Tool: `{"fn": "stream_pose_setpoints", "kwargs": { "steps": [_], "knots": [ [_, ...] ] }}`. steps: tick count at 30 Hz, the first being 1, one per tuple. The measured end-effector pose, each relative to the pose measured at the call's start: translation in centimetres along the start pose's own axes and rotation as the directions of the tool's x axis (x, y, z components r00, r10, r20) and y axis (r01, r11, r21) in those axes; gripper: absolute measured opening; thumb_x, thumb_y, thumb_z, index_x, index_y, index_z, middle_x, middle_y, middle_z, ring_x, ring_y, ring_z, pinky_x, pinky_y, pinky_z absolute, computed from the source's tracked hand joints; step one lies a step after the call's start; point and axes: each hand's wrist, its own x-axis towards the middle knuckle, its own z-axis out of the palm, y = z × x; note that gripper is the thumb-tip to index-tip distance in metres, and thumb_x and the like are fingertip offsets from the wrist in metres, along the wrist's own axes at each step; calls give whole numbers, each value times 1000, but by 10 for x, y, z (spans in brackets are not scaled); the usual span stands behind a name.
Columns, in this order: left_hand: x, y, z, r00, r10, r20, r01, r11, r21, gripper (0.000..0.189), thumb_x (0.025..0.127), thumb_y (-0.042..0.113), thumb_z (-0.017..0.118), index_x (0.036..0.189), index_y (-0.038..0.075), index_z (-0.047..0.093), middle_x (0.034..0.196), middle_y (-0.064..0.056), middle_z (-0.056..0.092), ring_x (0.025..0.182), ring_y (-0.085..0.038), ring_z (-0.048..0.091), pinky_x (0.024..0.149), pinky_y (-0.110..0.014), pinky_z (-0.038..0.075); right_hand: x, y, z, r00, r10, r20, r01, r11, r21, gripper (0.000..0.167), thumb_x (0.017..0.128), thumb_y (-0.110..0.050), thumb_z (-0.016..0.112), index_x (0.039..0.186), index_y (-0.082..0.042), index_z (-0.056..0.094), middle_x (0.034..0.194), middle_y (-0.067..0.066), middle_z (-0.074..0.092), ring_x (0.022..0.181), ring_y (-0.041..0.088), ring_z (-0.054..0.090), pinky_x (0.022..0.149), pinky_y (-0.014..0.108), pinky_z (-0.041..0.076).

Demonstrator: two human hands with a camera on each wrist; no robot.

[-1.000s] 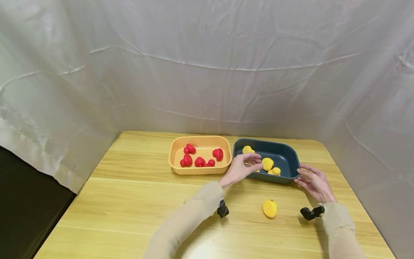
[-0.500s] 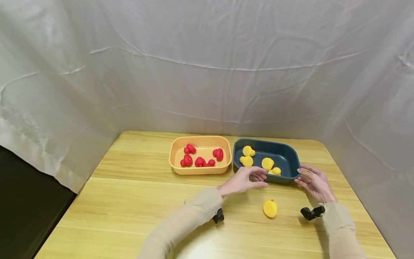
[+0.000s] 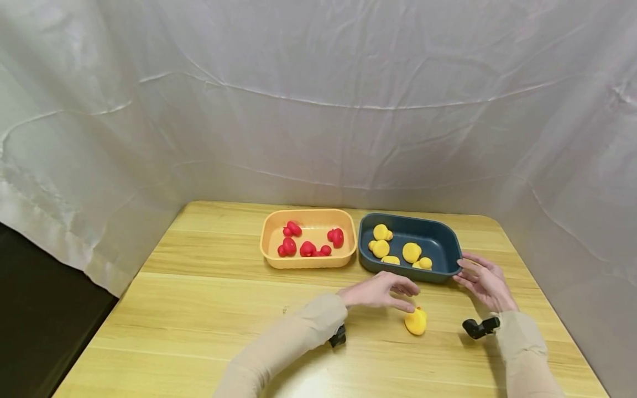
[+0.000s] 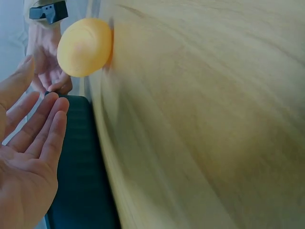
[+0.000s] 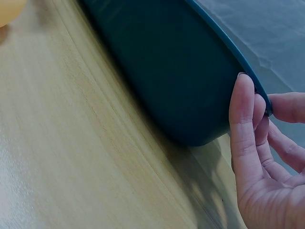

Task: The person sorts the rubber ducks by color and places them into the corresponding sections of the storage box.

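Observation:
On the table, in front of the dark blue bin [image 3: 409, 271], lies a yellow rubber duck [image 3: 415, 321]. My left hand [image 3: 380, 290] is just to its left, fingers extended and holding nothing; the thumb tip comes close to the duck in the head view. The left wrist view shows the palm of that hand, with the duck [image 4: 86, 47] beyond the fingertips. At the bin's right end my right hand [image 3: 485, 282] pinches the rim between thumb and fingers. In the right wrist view the bin's wall [image 5: 167, 71] runs up to those fingers. Several yellow ducks [image 3: 411, 252] sit inside the bin.
An orange bin [image 3: 308, 263] with several red rubber ducks [image 3: 289, 246] stands directly left of the blue one. Behind both bins hangs a pale grey curtain [image 3: 318, 110], which also encloses the sides. The wooden table [image 3: 199, 320] extends to the left and front.
My left hand has moved from over the blue bin toward the front, down beside the lone yellow duck. The right hand stays at the bin's rim.

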Motion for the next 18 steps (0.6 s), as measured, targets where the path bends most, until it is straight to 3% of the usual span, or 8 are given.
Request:
{"fn": "stream_pose_setpoints", "kwargs": {
  "steps": [13, 18],
  "knots": [
    [12, -2, 10, 995, 13, 99, -23, 995, 97, 48, 92, 22, 75, 134, 4, 62, 135, -8, 67, 122, -4, 62, 102, -7, 45, 0, -1, 0, 1000, 9, -10, -9, 1000, -10, 21, 101, -8, 60, 109, -25, 70, 96, -3, 63, 75, 13, 68, 76, 24, 63],
    [15, -3, 14, 992, 12, 124, -21, 997, 71, 45, 92, 19, 75, 131, 2, 63, 133, -8, 68, 123, -5, 63, 103, -8, 46, 0, -1, 1, 1000, 14, -15, -14, 1000, -9, 21, 100, -8, 60, 108, -25, 70, 96, -2, 64, 74, 13, 68, 76, 24, 63]
  ]
}}
